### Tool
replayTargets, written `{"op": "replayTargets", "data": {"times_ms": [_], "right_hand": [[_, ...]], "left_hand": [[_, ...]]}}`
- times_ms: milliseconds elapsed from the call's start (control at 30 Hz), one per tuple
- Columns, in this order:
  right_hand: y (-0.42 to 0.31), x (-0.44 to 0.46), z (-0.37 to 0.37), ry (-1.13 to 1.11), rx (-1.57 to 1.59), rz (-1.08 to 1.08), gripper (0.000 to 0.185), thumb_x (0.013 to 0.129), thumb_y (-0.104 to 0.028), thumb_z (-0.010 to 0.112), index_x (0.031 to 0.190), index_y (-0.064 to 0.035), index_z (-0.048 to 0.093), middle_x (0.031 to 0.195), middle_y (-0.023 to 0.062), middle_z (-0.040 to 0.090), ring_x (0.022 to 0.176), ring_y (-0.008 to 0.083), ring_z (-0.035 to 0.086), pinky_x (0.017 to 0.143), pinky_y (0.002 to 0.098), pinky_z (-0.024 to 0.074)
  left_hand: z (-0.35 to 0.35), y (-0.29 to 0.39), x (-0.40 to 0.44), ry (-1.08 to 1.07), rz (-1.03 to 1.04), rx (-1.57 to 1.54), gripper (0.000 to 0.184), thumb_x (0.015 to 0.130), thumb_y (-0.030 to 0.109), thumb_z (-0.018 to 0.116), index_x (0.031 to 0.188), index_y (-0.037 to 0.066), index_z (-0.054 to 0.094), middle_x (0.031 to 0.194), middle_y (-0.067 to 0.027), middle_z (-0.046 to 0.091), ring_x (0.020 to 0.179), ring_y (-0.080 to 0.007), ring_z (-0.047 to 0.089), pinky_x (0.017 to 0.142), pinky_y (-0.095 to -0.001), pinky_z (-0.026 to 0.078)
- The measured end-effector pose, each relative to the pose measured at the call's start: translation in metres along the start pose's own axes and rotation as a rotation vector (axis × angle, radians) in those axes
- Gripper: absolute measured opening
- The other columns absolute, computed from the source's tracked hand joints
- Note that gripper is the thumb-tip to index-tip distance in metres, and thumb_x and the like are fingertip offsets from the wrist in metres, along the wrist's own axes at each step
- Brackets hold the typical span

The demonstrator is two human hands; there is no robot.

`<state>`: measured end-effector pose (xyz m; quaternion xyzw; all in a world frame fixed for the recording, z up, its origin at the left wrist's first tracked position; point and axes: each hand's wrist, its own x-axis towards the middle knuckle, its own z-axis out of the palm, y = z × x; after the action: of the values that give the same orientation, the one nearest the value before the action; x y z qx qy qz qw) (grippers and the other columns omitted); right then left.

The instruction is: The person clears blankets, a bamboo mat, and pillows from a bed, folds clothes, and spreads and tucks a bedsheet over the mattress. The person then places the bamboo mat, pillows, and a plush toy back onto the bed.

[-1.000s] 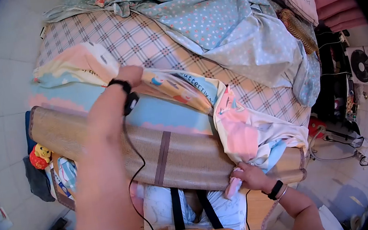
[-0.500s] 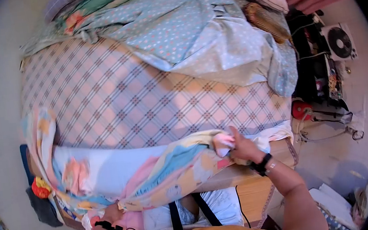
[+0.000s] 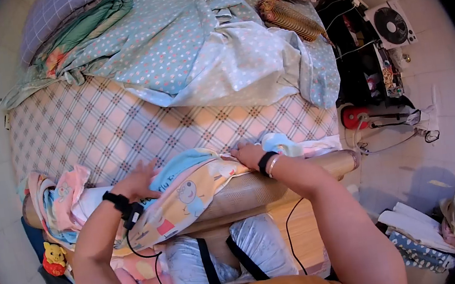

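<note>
A cartoon-print blanket (image 3: 189, 198) with pastel patches lies bunched along the near side of the bed, draped over a rolled tan mat (image 3: 245, 196). My left hand (image 3: 134, 182) rests on the blanket's left part, fingers spread. On the upper edge, my right hand (image 3: 249, 155) has its fingers bent around the gathered cloth. Left of my left hand, a pink piece of cloth (image 3: 69, 192) lies crumpled beside a pale surface (image 3: 88, 201), partly hidden by my forearm. The checked bed sheet (image 3: 151, 123) extends beyond both hands.
A blue dotted quilt (image 3: 172, 63), pillows (image 3: 65, 20) and a striped brown item (image 3: 292, 19) lie on the far side. A fan (image 3: 390, 25) and cables stand at right. A yellow-and-red plush toy (image 3: 54, 258) sits at left; folded cloths (image 3: 420, 232) lie lower right.
My left hand has moved up and opened onto the blanket. My right hand has moved left with the cloth's upper edge. The blanket now covers more of the pale surface; the view has shifted.
</note>
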<state>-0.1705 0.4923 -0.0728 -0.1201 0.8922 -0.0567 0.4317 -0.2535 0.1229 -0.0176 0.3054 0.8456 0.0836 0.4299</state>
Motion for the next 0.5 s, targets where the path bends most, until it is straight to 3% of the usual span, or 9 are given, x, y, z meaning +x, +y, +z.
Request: {"op": "replayTargets", "data": {"times_ms": [33, 67, 133, 200, 267, 333, 433, 467, 500], "right_hand": [[0.005, -0.008, -0.003, 0.067, 0.078, 0.033, 0.032, 0.084, -0.028, 0.049, 0.112, -0.0129, 0.053, 0.113, 0.0169, 0.053, 0.102, 0.0362, 0.052, 0.082, 0.0459, 0.0437], [0.006, -0.018, -0.003, 0.131, 0.163, 0.058, 0.035, 0.085, -0.029, 0.049, 0.117, -0.0162, 0.053, 0.115, 0.0159, 0.051, 0.105, 0.0367, 0.051, 0.085, 0.0474, 0.0421], [0.022, -0.055, -0.003, 0.295, 0.227, -0.230, 0.051, 0.078, -0.037, 0.058, 0.122, -0.0141, 0.047, 0.118, 0.0179, 0.048, 0.102, 0.0382, 0.052, 0.086, 0.0480, 0.0416], [0.011, -0.113, -0.037, -0.100, 0.219, 0.029, 0.067, 0.073, -0.046, 0.063, 0.125, -0.0104, 0.042, 0.122, 0.0203, 0.046, 0.107, 0.0394, 0.048, 0.091, 0.0464, 0.0381], [0.029, -0.134, -0.004, -0.327, 0.345, 0.054, 0.068, 0.073, -0.051, 0.062, 0.126, -0.0129, 0.043, 0.125, 0.0220, 0.044, 0.111, 0.0398, 0.045, 0.094, 0.0431, 0.0362], [0.052, -0.155, 0.071, -0.137, 0.521, -0.138, 0.065, 0.075, -0.053, 0.060, 0.125, -0.0143, 0.044, 0.122, 0.0202, 0.049, 0.110, 0.0364, 0.048, 0.094, 0.0391, 0.0376], [0.043, -0.141, 0.052, -0.219, 0.576, -0.390, 0.064, 0.075, -0.054, 0.059, 0.123, -0.0149, 0.046, 0.116, 0.0180, 0.054, 0.105, 0.0342, 0.052, 0.090, 0.0387, 0.0407], [0.045, -0.131, 0.038, -0.234, 0.360, -0.304, 0.054, 0.077, -0.045, 0.061, 0.116, -0.0078, 0.050, 0.111, 0.0131, 0.057, 0.102, 0.0321, 0.052, 0.087, 0.0356, 0.0416], [0.022, -0.116, -0.013, -0.324, 0.221, -0.116, 0.042, 0.082, -0.037, 0.055, 0.110, -0.0065, 0.052, 0.092, 0.0158, 0.062, 0.083, 0.0336, 0.059, 0.070, 0.0385, 0.0478]], "left_hand": [[0.001, 0.004, 0.014, -0.209, 0.026, -0.068, 0.107, 0.061, 0.052, 0.071, 0.140, 0.012, 0.011, 0.143, -0.0229, 0.013, 0.127, -0.0464, 0.020, 0.095, -0.0563, 0.034], [0.009, 0.010, 0.017, -0.206, 0.023, -0.077, 0.107, 0.061, 0.052, 0.071, 0.140, 0.012, 0.011, 0.143, -0.0229, 0.013, 0.127, -0.0464, 0.020, 0.095, -0.0563, 0.034], [0.027, 0.037, 0.000, -0.422, -0.204, -0.032, 0.118, 0.056, 0.055, 0.074, 0.141, 0.015, 0.002, 0.144, -0.0237, -0.005, 0.130, -0.0482, -0.003, 0.089, -0.0730, 0.022], [0.047, 0.047, -0.039, -0.459, -0.178, -0.024, 0.117, 0.055, 0.053, 0.076, 0.142, 0.018, 0.004, 0.142, -0.0202, -0.022, 0.127, -0.0502, -0.017, 0.080, -0.0795, 0.018], [0.068, 0.060, -0.071, -0.531, -0.145, 0.113, 0.119, 0.052, 0.052, 0.078, 0.142, 0.019, 0.008, 0.141, -0.0184, -0.026, 0.125, -0.0498, -0.023, 0.081, -0.0785, 0.019], [0.098, 0.072, -0.085, -0.546, -0.213, 0.133, 0.120, 0.048, 0.047, 0.082, 0.142, 0.021, 0.012, 0.141, -0.0165, -0.029, 0.124, -0.0487, -0.026, 0.082, -0.0787, 0.018], [0.106, 0.075, -0.085, -0.492, -0.273, 0.084, 0.118, 0.048, 0.040, 0.084, 0.142, 0.024, 0.014, 0.142, -0.0130, -0.027, 0.126, -0.0462, -0.025, 0.082, -0.0791, 0.016], [0.103, 0.073, -0.078, -0.448, -0.283, 0.078, 0.117, 0.048, 0.036, 0.084, 0.141, 0.026, 0.014, 0.143, -0.0113, -0.027, 0.127, -0.0445, -0.025, 0.083, -0.0790, 0.016], [0.098, 0.073, -0.073, -0.404, -0.299, 0.070, 0.117, 0.047, 0.033, 0.085, 0.141, 0.028, 0.015, 0.143, -0.0095, -0.026, 0.128, -0.0427, -0.024, 0.084, -0.0789, 0.015]]}}
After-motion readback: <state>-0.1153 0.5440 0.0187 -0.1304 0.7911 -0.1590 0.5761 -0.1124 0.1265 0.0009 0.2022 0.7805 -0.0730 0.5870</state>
